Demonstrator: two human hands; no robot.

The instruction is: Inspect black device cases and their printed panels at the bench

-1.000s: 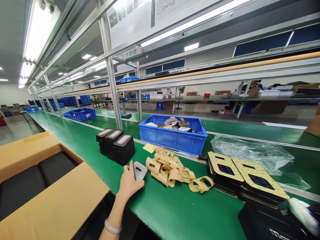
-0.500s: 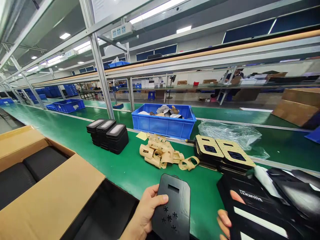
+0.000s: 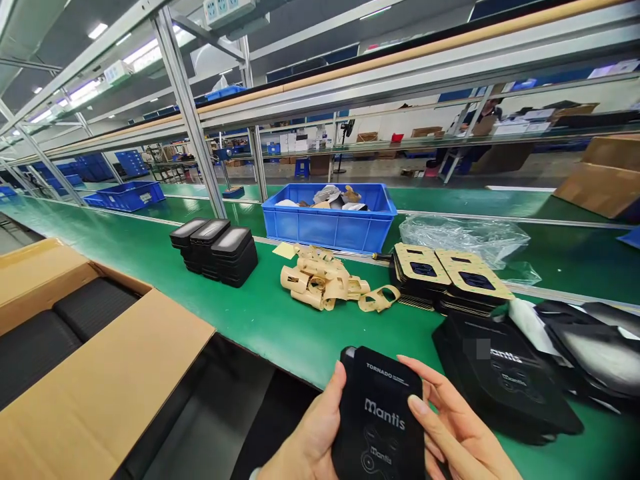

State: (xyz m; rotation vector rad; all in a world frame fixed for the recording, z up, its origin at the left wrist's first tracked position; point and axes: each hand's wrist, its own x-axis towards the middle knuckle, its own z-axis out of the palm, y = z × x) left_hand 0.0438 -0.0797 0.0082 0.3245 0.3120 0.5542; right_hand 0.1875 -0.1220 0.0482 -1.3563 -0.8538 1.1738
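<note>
Both hands hold a black panel (image 3: 383, 390) with rounded corners, printed "TORNADO" and "Mantis" in pale letters. My left hand (image 3: 313, 430) is closed on its left side, with the thumb along the edge. On the right side, my right hand (image 3: 463, 427) grips it, thumb on the printed face and fingers around the edge. A shiny dark corner shows behind its top left; the rest behind is hidden. To the right lies a pile of black printed panels (image 3: 480, 373). Torn tan backing paper (image 3: 325, 283) is heaped beyond my hands.
Stacks of black cases (image 3: 233, 243) stand at left, near an open cardboard box (image 3: 150, 353) with black pieces inside. A blue bin (image 3: 325, 227) of scraps is at the back. Tan-faced stacks (image 3: 465, 273), clear plastic film (image 3: 465, 233) and black bags (image 3: 590, 340) lie at right.
My right hand has moved left from the pile to the piece in my left hand. The printed face now shows where the panel with flower-shaped cutouts was. The view has tilted down slightly.
</note>
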